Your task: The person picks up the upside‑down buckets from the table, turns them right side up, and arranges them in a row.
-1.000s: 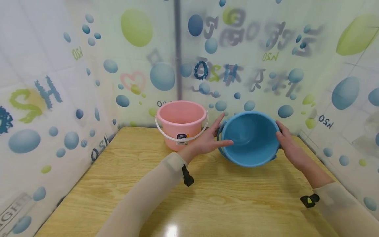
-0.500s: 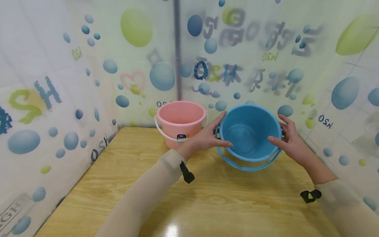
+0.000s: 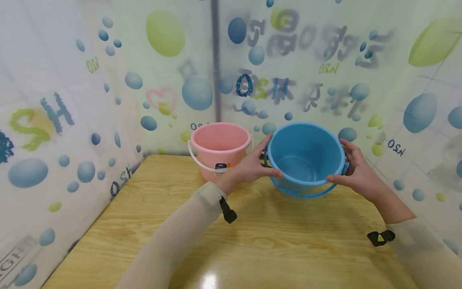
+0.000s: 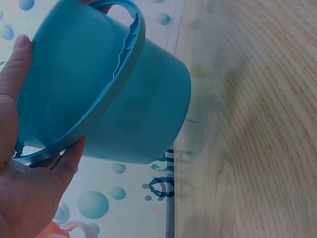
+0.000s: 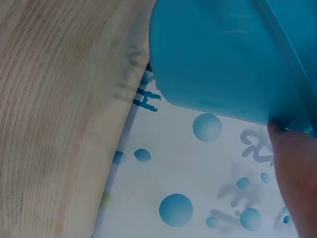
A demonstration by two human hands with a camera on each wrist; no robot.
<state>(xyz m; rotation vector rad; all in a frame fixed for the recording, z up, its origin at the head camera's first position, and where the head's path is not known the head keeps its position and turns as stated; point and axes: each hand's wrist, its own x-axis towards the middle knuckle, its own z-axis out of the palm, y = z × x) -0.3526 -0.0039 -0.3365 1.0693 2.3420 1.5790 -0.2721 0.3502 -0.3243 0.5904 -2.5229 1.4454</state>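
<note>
A blue bucket [image 3: 306, 152] is held between both hands at the right of the head view, its mouth tilted toward me. It appears raised off the table, with a shadow on the wood below. The left hand [image 3: 252, 166] grips its left side, thumb at the rim and the other fingers outside. At the right side, the right hand [image 3: 361, 172] grips it the same way, thumb over the near rim. The blue handle [image 3: 314, 195] hangs down around the bucket's near side. In the left wrist view, the handle [image 4: 126, 59] crosses the bucket's wall.
A pink bucket [image 3: 220, 138] with a white handle stands upright on the wooden table [image 3: 151, 233], just left of the left hand, which partly covers it. A curtain [image 3: 306, 60] printed with bubbles and lettering closes off the back and both sides.
The blue bucket has tipped back toward upright and risen slightly. Its handle swung down to the near side. The right hand shifted its hold, thumb now at the near rim; the pink bucket stayed put.
</note>
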